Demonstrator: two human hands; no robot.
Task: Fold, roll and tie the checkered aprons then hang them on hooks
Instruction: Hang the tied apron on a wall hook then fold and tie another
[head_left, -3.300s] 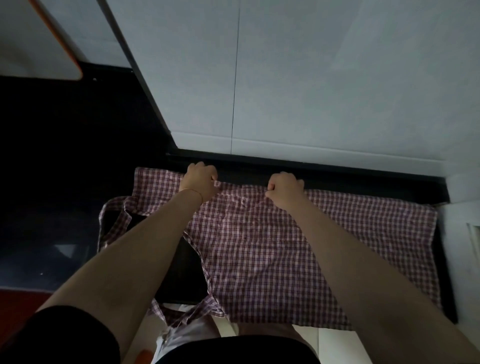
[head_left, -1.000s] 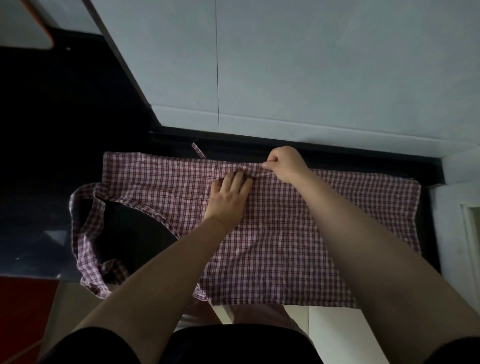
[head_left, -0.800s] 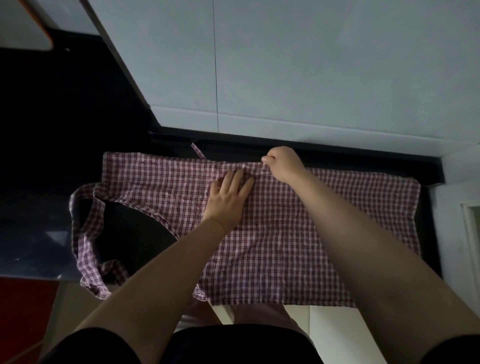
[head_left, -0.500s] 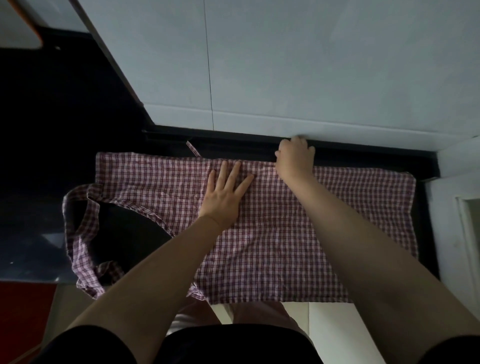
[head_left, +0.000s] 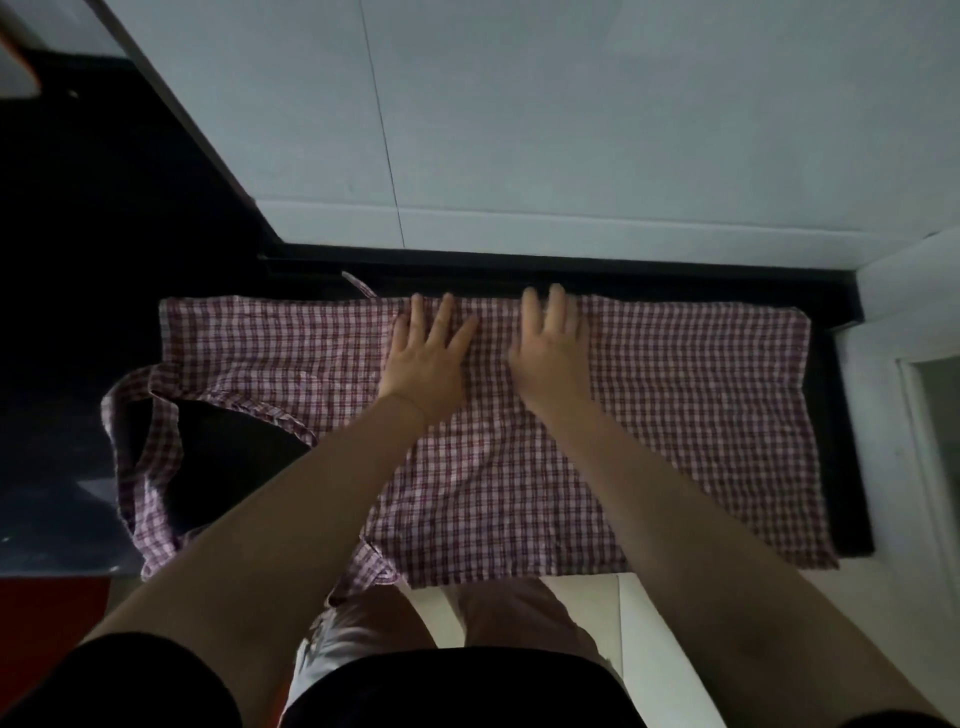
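A red-and-white checkered apron (head_left: 685, 415) lies spread flat on a black countertop (head_left: 836, 415). Its neck loop (head_left: 150, 457) curls at the left, and a tie strap (head_left: 358, 283) pokes out past the far edge. My left hand (head_left: 423, 361) lies flat on the cloth near the far edge, fingers straight and spread. My right hand (head_left: 550, 353) lies flat beside it, a little to the right, fingers straight and pressing the fabric. Both hands sit side by side at the apron's middle. Part of the near hem hangs over the counter's front edge.
A white tiled wall (head_left: 571, 130) rises right behind the counter. The counter turns dark and deep to the left (head_left: 78, 260). A white cabinet side (head_left: 914, 415) bounds the right end. My legs (head_left: 467, 623) and a pale floor show below; a red surface (head_left: 47, 613) is at lower left.
My right hand let go of the pinched far edge and came down flat on the cloth. My left hand stayed flat and slid slightly toward the far edge.
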